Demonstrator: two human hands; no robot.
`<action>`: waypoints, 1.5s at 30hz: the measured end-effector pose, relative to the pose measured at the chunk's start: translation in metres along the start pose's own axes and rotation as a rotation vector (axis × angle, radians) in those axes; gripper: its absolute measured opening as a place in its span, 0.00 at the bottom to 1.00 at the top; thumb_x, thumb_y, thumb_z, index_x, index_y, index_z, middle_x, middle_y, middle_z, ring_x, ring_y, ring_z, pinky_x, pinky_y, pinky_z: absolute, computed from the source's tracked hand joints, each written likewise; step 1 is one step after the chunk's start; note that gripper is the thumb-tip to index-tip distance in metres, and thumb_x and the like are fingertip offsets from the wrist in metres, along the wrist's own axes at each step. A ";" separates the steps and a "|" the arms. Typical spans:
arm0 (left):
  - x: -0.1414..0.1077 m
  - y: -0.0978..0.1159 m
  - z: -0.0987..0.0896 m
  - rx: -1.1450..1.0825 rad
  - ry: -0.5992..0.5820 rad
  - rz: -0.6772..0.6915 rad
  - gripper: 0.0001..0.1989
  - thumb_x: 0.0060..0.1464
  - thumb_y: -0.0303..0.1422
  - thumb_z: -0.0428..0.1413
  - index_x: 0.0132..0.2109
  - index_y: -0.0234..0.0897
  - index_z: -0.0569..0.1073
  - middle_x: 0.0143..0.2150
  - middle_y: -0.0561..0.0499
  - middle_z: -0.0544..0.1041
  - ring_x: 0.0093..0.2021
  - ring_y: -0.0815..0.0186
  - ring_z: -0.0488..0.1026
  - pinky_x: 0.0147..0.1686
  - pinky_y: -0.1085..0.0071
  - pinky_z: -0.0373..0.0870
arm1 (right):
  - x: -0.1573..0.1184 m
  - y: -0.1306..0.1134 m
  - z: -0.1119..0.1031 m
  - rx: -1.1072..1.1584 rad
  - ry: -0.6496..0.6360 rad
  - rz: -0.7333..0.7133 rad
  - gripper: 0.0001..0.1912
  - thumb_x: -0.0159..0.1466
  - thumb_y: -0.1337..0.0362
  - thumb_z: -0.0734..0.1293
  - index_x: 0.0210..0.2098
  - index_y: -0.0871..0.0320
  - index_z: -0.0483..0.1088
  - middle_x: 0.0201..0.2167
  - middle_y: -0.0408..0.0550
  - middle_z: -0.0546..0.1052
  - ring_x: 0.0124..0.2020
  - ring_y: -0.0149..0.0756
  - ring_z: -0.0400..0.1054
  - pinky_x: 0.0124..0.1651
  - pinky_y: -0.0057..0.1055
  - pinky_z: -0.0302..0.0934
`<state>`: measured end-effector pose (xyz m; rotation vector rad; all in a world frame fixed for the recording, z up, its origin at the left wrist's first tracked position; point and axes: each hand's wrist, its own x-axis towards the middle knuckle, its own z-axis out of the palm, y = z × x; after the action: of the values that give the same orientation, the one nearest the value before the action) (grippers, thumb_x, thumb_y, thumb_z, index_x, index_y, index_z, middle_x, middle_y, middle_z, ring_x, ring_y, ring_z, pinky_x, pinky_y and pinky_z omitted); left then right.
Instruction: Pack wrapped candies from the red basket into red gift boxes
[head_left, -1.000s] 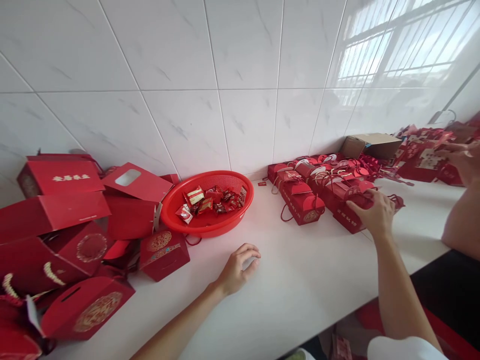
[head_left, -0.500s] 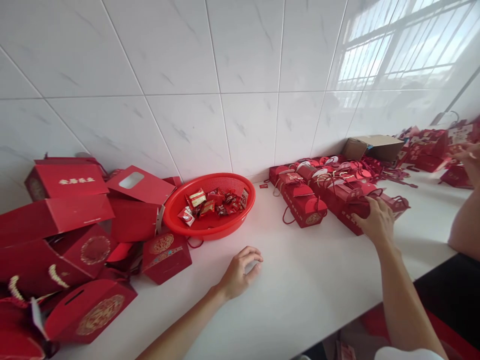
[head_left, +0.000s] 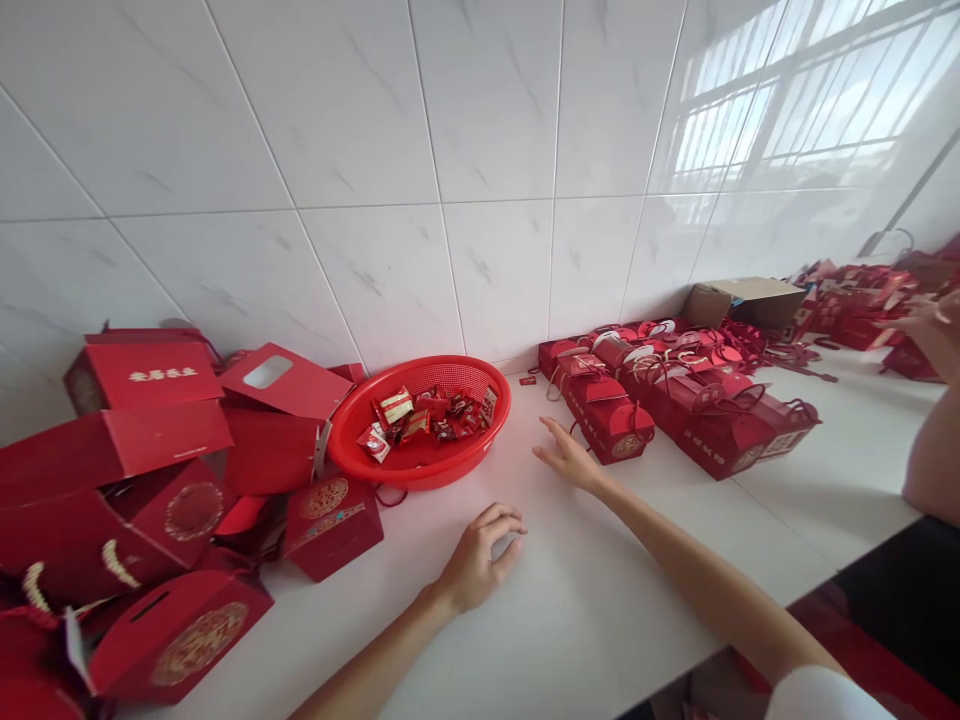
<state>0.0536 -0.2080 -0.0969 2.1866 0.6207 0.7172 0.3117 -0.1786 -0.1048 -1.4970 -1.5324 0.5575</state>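
Observation:
My left hand (head_left: 482, 555) rests on the white table (head_left: 570, 610), its fingers loosely curved and apart with nothing in them. My right hand (head_left: 568, 455) reaches over the tabletop with spread fingers, also holding nothing. Just beyond it stands a row of closed red gift boxes (head_left: 609, 418) with cord handles. Farther right sits another row of red gift boxes (head_left: 720, 425). Behind my left hand, a red plastic basket (head_left: 427, 478) holds small wrapped sweets (head_left: 397, 405) in red and gold wrappers.
On the left lies a heap of red gift boxes (head_left: 169, 375), some open. A cardboard box (head_left: 750, 295) stands near the tiled wall (head_left: 495, 270). At the right edge another person's hand (head_left: 930, 330) is by more red packaging (head_left: 859, 300). A small red packet (head_left: 528, 380) lies behind the basket's right side.
My right hand has left the gift boxes on the right and moved left, towards the middle of the table. My left hand has stayed in about the same place.

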 end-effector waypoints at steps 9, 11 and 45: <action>-0.003 0.000 0.001 0.045 0.005 -0.017 0.07 0.61 0.32 0.54 0.41 0.39 0.78 0.47 0.44 0.77 0.48 0.60 0.76 0.51 0.64 0.73 | 0.102 0.057 -0.008 0.006 0.212 0.007 0.35 0.60 0.54 0.68 0.64 0.59 0.65 0.67 0.61 0.66 0.71 0.55 0.55 0.72 0.53 0.48; -0.003 0.000 0.001 0.041 0.003 -0.023 0.07 0.61 0.31 0.54 0.41 0.39 0.78 0.47 0.44 0.77 0.48 0.60 0.76 0.51 0.64 0.73 | 0.106 0.067 -0.012 0.006 0.240 0.016 0.35 0.59 0.55 0.68 0.64 0.59 0.65 0.65 0.61 0.68 0.71 0.56 0.55 0.72 0.55 0.47; -0.003 0.001 0.004 0.049 -0.062 -0.044 0.10 0.55 0.31 0.58 0.43 0.38 0.80 0.50 0.42 0.77 0.50 0.58 0.76 0.55 0.62 0.72 | 0.159 0.043 -0.010 0.179 0.285 0.155 0.23 0.50 0.62 0.72 0.46 0.59 0.72 0.42 0.56 0.81 0.51 0.52 0.76 0.56 0.51 0.67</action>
<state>0.0542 -0.2130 -0.0996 2.2247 0.6582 0.6145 0.3648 -0.0228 -0.0898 -1.4924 -1.1263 0.5298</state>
